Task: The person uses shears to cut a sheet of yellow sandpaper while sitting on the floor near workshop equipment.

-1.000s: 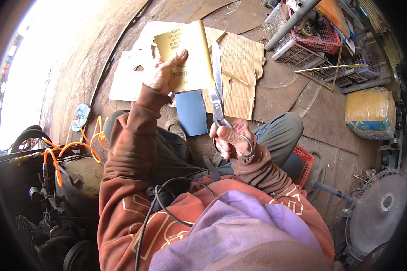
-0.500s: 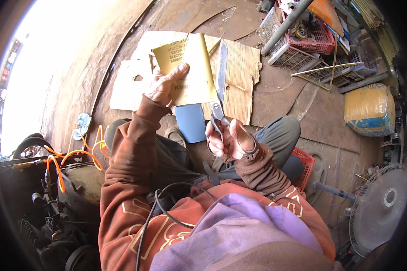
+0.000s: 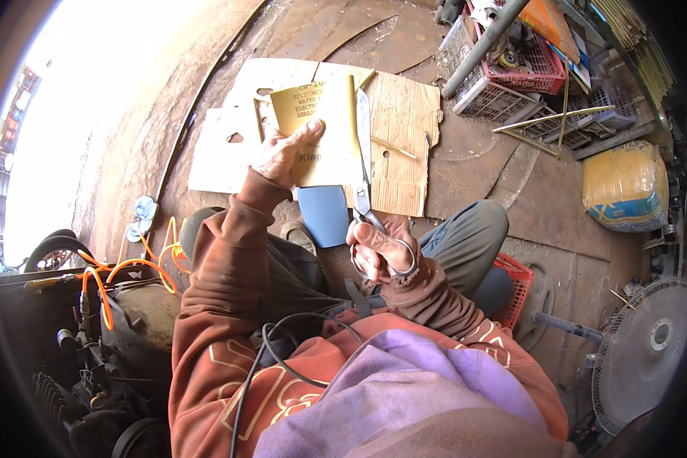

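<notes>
My left hand point(image 3: 286, 151) grips a folded sheet of sandpaper point(image 3: 330, 137), its tan printed back facing up and my thumb pressed on top. In my right hand point(image 3: 382, 248) is a large pair of metal scissors point(image 3: 362, 200), fingers and thumb in the handle loops. The long blades lie along the sheet's right edge and look nearly closed; part of them is hidden by the paper. Below the sheet, a blue-grey piece of sandpaper point(image 3: 324, 217) rests by the cardboard's near edge, between my legs.
Flattened cardboard point(image 3: 404, 175) with thin sticks on it covers the floor ahead. Stacked plastic crates point(image 3: 527, 72) stand far right, near a wrapped yellow bundle point(image 3: 626, 185). A fan point(image 3: 649, 343) is at the right. Orange coiled hose point(image 3: 141, 259) and machinery are at left.
My right hand has shifted slightly left and down, and the scissor blades have come closer against the sandpaper's right edge. The sheet in my left hand has lowered a little.
</notes>
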`<state>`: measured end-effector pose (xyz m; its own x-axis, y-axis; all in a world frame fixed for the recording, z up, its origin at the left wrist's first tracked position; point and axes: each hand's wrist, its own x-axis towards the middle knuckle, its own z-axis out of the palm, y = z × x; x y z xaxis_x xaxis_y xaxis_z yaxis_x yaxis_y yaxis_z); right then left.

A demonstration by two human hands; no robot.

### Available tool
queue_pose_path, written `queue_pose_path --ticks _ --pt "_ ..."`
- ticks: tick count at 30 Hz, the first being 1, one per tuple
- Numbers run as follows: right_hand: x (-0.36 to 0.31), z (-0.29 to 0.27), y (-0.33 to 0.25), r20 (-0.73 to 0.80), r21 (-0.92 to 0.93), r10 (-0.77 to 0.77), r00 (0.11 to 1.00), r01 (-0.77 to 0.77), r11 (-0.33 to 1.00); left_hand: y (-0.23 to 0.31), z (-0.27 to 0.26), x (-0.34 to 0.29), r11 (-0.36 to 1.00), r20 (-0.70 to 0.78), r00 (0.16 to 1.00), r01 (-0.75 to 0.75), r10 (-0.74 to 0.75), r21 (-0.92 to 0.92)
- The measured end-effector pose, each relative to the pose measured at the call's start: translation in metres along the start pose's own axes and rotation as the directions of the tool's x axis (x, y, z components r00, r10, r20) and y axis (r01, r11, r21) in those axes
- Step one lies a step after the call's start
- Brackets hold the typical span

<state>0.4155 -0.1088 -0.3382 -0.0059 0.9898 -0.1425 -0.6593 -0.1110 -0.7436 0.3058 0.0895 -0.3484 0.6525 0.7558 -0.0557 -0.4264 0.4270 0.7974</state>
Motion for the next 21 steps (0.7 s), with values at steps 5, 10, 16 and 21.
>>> queue_pose_path --ticks 5,10,16,21 --pt "0.012 -0.011 -0.011 0.182 0.168 0.089 0.979 -0.12 0.978 0.008 0.01 -0.007 0.981 0.046 0.999 0.002 -0.011 0.193" --pt "0.022 -0.021 -0.024 0.193 0.231 0.149 0.97 -0.193 0.954 0.005 0.018 -0.006 0.965 0.035 0.999 -0.021 0.013 0.262" --pt "0.015 -0.007 -0.014 0.036 0.229 0.058 0.998 -0.065 0.971 -0.009 0.006 0.001 0.966 0.009 1.0 0.002 -0.005 0.258" --pt "0.011 -0.015 -0.008 0.057 0.107 0.009 0.998 -0.015 0.994 -0.012 0.003 0.002 0.962 0.01 1.0 0.017 -0.021 0.273"
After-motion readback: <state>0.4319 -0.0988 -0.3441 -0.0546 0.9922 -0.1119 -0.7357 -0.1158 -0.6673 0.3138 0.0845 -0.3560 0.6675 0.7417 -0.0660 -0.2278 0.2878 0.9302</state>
